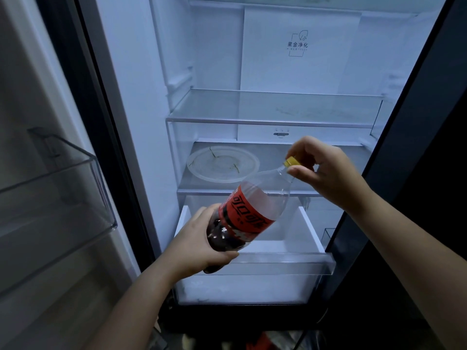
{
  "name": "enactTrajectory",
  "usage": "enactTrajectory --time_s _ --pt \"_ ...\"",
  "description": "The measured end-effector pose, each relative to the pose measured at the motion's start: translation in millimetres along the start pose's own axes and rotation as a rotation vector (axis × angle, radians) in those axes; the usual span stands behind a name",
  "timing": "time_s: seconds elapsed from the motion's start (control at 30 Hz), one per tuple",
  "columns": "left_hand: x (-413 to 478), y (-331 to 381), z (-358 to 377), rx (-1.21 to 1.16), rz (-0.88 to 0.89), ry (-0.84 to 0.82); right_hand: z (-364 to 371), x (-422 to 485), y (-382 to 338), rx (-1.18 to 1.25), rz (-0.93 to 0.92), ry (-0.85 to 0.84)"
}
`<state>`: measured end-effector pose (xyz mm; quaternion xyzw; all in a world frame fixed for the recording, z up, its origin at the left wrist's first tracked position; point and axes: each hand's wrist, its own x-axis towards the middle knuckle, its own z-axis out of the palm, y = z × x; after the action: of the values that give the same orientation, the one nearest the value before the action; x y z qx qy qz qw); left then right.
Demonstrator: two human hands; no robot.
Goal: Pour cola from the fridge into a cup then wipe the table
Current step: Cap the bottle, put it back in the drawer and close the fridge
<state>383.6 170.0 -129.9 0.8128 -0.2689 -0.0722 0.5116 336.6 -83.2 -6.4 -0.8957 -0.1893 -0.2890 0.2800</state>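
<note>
A plastic cola bottle (249, 213) with a red label and a yellow cap (292, 162) is held tilted in front of the open fridge (275, 72). Dark cola fills only its lower end; the upper part is clear. My left hand (199, 245) grips the bottle's base from below. My right hand (326, 170) pinches the yellow cap between thumb and fingers. No cup or table is in view.
The fridge has glass shelves (273, 107); a round clear lidded container (222, 164) sits on the middle shelf. A white drawer (255, 269) stands pulled out below. The open left door carries clear bins (58, 188). The dark right door (414, 173) stands close to my right arm.
</note>
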Motion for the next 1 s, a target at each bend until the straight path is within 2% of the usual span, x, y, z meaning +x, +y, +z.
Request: enactTrajectory --time_s 0.1,0.27,0.33,0.47,0.63,0.8,0.9,1.0 --pt "1.0 0.7 2.8 -0.039 -0.013 -0.017 2.3 1.2 0.0 0.025 0.069 0.039" --pt "0.8 2.1 3.6 0.012 -0.015 0.000 8.5 4.5 -7.0 -0.346 0.210 0.142" --pt "1.3 0.9 2.9 -0.042 -0.033 -0.014 7.5 3.1 -8.6 -0.328 0.122 0.175" --pt "2.1 -0.8 -0.2 -0.077 -0.045 -0.051 2.1 1.3 -3.2 -0.148 -0.060 0.063" --pt "0.8 2.1 2.6 -0.124 -0.039 -0.042 0.1 1.5 -1.3 -0.044 0.028 0.036" --pt "3.2 2.8 3.8 0.013 -0.028 -0.017 5.5 4.5 -4.8 -0.250 0.253 0.098" --pt "3.1 3.1 1.5 -0.003 -0.031 -0.017 4.9 0.8 -6.2 -0.224 0.168 0.146" --pt "2.9 2.0 -0.3 -0.035 -0.041 -0.033 0.7 -1.1 -4.5 -0.104 0.048 0.064"
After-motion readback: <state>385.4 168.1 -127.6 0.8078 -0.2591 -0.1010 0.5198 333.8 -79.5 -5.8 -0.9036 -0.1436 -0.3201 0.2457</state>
